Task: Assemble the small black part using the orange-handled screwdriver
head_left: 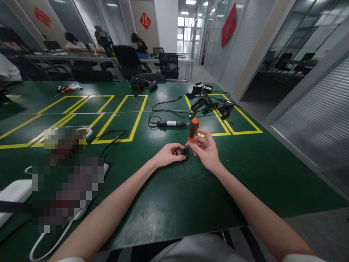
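Observation:
Over the middle of the green table, my left hand point(169, 154) is closed on a small black part point(185, 152), pinched between thumb and fingers. My right hand point(205, 149) grips a screwdriver point(193, 130) with an orange and dark grey handle, held upright with the handle on top. Its lower end meets the top of the black part; whether the tip sits in a screw I cannot tell. Just beyond my hands lies a black and silver electric screwdriver point(172, 123) with its cord. A tiny dark piece point(176, 133) rests near it.
Black parts and cables point(207, 103) lie in a heap inside yellow tape at the back right. A power drill point(153, 85) and coiled cable point(137, 83) are at the far edge. White cables and blurred items point(16, 193) stand at left. Several people sit beyond.

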{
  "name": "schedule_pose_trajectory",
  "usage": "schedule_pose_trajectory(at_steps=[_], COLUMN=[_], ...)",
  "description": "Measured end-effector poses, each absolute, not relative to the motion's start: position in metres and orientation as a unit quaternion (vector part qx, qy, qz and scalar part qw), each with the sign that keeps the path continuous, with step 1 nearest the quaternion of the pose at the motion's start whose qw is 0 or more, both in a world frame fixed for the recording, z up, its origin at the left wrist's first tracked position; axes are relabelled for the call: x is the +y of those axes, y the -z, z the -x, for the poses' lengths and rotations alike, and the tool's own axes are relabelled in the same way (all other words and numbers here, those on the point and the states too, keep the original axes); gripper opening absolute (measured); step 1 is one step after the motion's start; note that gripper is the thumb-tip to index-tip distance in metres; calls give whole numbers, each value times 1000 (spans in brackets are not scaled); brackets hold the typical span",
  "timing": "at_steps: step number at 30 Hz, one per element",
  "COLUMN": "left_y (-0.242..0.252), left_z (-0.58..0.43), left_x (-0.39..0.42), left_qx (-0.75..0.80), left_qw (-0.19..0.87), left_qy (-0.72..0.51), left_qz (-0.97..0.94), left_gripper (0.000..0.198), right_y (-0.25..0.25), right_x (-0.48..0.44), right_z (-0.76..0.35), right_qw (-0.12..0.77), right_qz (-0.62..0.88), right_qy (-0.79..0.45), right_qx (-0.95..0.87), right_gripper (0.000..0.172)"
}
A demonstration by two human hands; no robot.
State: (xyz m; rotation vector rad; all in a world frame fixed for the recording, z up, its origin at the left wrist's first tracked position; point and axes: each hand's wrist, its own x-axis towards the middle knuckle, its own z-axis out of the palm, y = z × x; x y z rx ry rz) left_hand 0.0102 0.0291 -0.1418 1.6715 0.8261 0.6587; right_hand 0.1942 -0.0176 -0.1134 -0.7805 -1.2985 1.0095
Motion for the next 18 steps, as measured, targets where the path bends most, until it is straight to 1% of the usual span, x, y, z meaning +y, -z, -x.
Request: schedule_pose_trajectory(at_steps=[3, 5, 11, 16, 18], left_y=[145, 146, 143, 142, 142], left_z=[-10, -10, -10, -10, -11], left_x=[30, 30, 30, 29, 29], left_qx=[346, 346, 352, 350, 347], left_qw=[546, 544, 541, 540, 536], left_qy=[-283, -281, -276, -278, -282], left_qz=[-708, -711, -712, -714, -716], left_gripper=[40, 39, 42, 38, 37], right_y=[113, 113, 112, 110, 110], right_x=[-18, -19, -20, -21, -22], right_z=[-193, -193, -192, -190, -189], right_qw=[609, 604, 598, 608, 604], right_qz=[324, 328, 353, 335, 336], right_qy=[-450, -449, -429, -468, -470], right_qx=[-567, -570, -578, -547, -549], right_gripper=[31, 29, 33, 44, 42])
